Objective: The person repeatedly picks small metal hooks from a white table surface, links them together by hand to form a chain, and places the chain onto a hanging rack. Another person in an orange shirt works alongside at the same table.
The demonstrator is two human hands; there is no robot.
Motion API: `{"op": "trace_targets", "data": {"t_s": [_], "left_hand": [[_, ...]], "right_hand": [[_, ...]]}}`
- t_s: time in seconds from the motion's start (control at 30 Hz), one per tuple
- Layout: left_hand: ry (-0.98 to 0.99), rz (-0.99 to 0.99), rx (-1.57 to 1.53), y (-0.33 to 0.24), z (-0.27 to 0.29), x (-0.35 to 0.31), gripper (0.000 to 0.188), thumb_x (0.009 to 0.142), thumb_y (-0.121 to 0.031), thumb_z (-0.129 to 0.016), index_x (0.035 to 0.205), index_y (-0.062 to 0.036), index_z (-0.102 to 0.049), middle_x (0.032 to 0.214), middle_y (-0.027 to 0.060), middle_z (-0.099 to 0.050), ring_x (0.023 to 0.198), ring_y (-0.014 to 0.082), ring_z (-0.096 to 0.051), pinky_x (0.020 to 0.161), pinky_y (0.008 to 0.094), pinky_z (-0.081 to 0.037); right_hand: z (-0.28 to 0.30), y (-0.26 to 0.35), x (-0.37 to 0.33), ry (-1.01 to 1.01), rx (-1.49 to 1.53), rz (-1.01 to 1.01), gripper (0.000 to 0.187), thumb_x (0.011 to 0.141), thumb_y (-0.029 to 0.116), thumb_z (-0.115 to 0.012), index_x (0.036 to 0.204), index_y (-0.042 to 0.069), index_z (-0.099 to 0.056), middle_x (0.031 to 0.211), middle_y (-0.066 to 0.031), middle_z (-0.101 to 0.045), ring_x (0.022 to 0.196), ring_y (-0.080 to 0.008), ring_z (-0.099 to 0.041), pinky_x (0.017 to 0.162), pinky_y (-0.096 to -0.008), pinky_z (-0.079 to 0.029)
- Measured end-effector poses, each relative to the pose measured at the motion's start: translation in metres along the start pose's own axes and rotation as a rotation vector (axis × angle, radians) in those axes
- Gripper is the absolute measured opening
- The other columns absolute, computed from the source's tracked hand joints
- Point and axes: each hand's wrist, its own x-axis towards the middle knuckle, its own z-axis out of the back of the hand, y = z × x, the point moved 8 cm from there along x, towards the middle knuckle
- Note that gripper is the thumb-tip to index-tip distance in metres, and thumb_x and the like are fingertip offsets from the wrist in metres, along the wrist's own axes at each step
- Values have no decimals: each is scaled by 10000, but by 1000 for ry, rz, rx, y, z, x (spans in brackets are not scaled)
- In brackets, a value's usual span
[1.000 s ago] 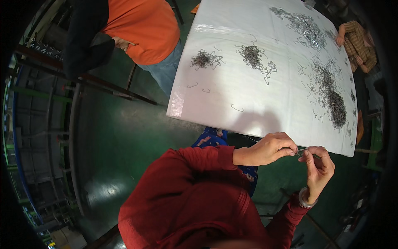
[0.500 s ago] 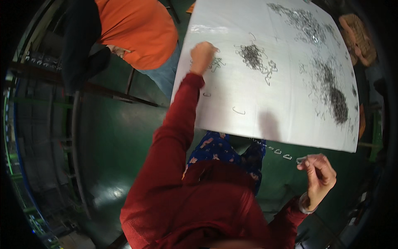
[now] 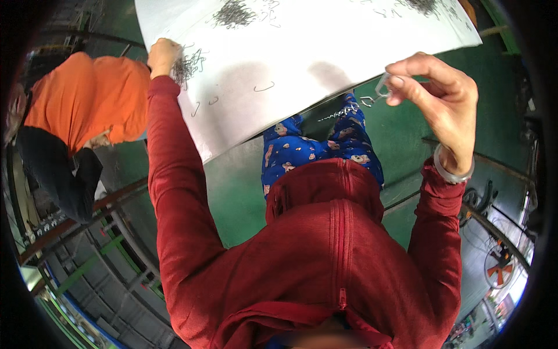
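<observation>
While left hand (image 3: 163, 55) on wire pile (image 3: 187, 66), chain (image 3: 359, 104) in right hand (image 3: 437, 99).

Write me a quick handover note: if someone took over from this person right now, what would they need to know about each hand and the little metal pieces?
Left hand: stretched out onto the white table, fingers in a small pile of wire hooks.
Right hand: raised, pinching the top link of a short hook chain that dangles below the table edge.
Done: several hooks are linked into the chain.
Left: loose hooks lie scattered on the table, and another pile sits farther back, unlinked.
</observation>
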Motion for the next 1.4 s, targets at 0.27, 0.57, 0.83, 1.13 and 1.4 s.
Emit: {"op": "trace_targets", "data": {"t_s": [0.27,0.57,0.83,1.13,1.4], "left_hand": [[128,-233,-549,-52,-15,6,181,835,-159,-656,910,-5,-712,742,100,-692,651,136,-644,609,291,-509],[549,-133,11,19,-84,-11,176,704,-170,-690,697,5,-666,637,150,-632,578,240,-629,547,399,-498],[347,-197,-617,14,-37,-26,144,862,-146,-660,888,-5,-656,811,94,-672,696,170,-658,614,323,-526],[-62,-654,-481,-76,-47,-47,80,855,-90,-559,874,-24,-601,851,169,-650,803,361,-630,762,408,-502],[272,-571,-215,-33,-16,-89,59,811,-66,-571,826,-19,-604,900,132,-667,838,317,-643,732,405,-502]], "right_hand": [[11,-25,-11,37,113,-11,120,868,-26,-647,980,-57,-679,845,-91,-667,696,-122,-641,640,-239,-538],[3,-24,-17,-4,153,-39,116,842,-74,-653,950,-50,-687,861,-108,-656,700,-141,-634,629,-244,-539],[-1,-27,-16,15,189,8,102,842,-92,-642,938,-79,-674,864,-127,-653,723,-163,-642,632,-271,-563],[-6,-17,-15,-25,170,-8,99,840,-101,-636,929,-76,-673,859,-128,-649,704,-166,-647,622,-269,-562],[-2,-21,-15,-26,164,-33,91,840,-100,-635,924,-82,-665,857,-128,-645,687,-166,-649,619,-266,-570]]}}
